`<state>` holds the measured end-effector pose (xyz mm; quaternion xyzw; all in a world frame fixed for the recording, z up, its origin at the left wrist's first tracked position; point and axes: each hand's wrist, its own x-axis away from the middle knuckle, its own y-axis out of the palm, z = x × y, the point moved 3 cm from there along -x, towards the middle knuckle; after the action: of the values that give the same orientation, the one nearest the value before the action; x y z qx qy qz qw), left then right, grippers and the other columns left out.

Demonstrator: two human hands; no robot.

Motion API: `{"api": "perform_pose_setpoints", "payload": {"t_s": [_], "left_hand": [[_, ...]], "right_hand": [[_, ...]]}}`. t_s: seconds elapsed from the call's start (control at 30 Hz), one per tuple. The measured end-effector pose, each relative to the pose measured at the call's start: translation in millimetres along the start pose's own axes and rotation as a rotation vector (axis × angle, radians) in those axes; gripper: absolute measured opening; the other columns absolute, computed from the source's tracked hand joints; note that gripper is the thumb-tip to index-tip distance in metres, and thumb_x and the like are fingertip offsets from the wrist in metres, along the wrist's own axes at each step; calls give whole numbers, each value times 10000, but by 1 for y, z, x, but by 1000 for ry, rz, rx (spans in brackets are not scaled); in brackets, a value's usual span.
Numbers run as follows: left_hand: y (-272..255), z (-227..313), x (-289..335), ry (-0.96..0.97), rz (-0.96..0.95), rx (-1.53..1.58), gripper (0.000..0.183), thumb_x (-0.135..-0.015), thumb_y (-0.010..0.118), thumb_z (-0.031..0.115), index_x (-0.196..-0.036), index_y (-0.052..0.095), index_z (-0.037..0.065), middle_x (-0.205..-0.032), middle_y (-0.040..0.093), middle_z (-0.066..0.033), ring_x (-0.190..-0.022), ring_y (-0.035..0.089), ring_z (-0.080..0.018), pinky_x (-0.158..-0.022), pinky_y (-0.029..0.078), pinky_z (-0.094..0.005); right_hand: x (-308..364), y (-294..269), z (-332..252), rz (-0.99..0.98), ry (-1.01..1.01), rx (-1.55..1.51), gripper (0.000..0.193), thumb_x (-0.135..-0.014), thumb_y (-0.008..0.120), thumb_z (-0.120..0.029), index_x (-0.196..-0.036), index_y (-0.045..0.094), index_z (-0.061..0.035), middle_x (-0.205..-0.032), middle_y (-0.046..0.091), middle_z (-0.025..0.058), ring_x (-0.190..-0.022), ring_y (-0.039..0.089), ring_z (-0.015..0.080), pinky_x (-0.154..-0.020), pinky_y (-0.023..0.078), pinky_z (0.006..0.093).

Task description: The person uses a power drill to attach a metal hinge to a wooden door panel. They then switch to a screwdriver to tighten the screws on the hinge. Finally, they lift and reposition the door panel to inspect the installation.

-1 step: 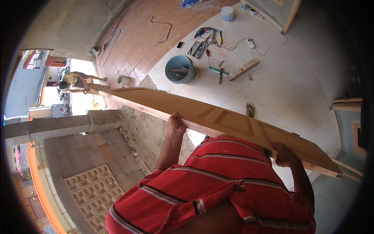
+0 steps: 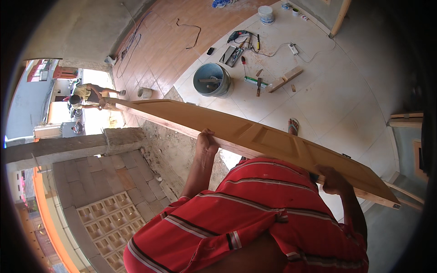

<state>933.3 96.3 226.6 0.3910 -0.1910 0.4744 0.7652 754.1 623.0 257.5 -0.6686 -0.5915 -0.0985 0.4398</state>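
Observation:
A long wooden panelled door (image 2: 191,117) lies across my front, its face tilted up and its pale edge towards me. My left hand (image 2: 207,142) is closed around the near edge around the middle. Near the right end, my right hand (image 2: 334,179) grips the same edge, fingers partly hidden by the door. A small dark hinge (image 2: 346,156) shows on the far edge at the right. At the far left end, another person (image 2: 84,94) bends with their hands at the door.
Beyond the door, on pale tiles, are a blue-grey bucket (image 2: 229,88), a drill (image 2: 233,36), a hammer (image 2: 259,86), a wood block (image 2: 285,79), a power strip (image 2: 292,49) and a white pail (image 2: 266,16). A sandalled foot (image 2: 293,126) stands there. A low wall (image 2: 68,146) runs at left.

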Motion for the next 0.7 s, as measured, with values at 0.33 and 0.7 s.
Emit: {"api": "perform_pose_setpoints", "payload": {"t_s": [0.33, 0.7], "left_hand": [[20, 12, -5, -34, -58, -87, 317, -755, 517, -26, -1058, 574, 46, -1172, 613, -113, -1162, 563, -320, -1164, 369, -548], [49, 23, 8, -26, -106, -103, 181, -790, 526, -9, -931, 590, 83, -1102, 646, -70, -1123, 584, -275, -1170, 372, -529]], "right_hand": [[24, 48, -9, 179, 66, -92, 824, -750, 594, 47, -1556, 489, -87, -1497, 552, 224, -1430, 491, 380, -1222, 398, 426], [36, 83, -6, 218, 93, -48, 865, -758, 630, 55, -1590, 428, -70, -1511, 532, 241, -1422, 494, 402, -1197, 423, 451]]}}
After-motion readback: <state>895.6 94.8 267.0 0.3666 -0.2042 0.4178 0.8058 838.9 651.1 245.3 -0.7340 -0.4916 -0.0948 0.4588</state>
